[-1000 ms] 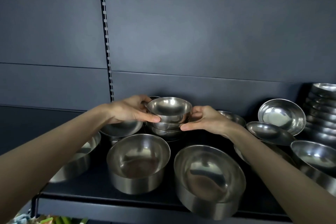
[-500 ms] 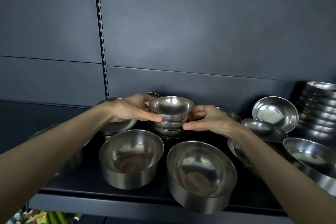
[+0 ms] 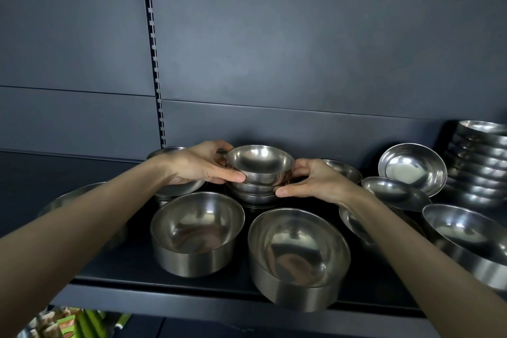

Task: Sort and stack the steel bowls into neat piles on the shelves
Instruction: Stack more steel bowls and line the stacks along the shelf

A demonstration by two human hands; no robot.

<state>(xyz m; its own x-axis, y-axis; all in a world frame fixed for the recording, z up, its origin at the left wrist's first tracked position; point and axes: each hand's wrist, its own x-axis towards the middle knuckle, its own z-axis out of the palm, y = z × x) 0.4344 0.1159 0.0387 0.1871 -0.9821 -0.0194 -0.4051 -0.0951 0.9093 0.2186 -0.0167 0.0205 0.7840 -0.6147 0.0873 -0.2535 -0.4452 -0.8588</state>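
Observation:
A pile of small steel bowls (image 3: 259, 164) stands at the back middle of the dark shelf (image 3: 164, 280). My left hand (image 3: 200, 163) grips the pile's left side, thumb on the top bowl's wall. My right hand (image 3: 312, 180) grips the right side, thumb lower on the pile. Two deep steel bowls, one on the left (image 3: 196, 230) and one on the right (image 3: 297, 255), stand in front of the pile near the shelf's front edge.
A tall pile of shallow bowls (image 3: 480, 162) stands at the far right. Loose shallow bowls, one tilted (image 3: 413, 167) and one lower (image 3: 392, 192), lie right of my right hand, and a wide bowl (image 3: 466, 230) sits at the right edge. More bowls lie under my left arm. A slotted upright (image 3: 156, 63) runs up the back wall.
Both hands stay on the small bowl pile. The view has shifted slightly; the pile and the hands keep the same place on the shelf.

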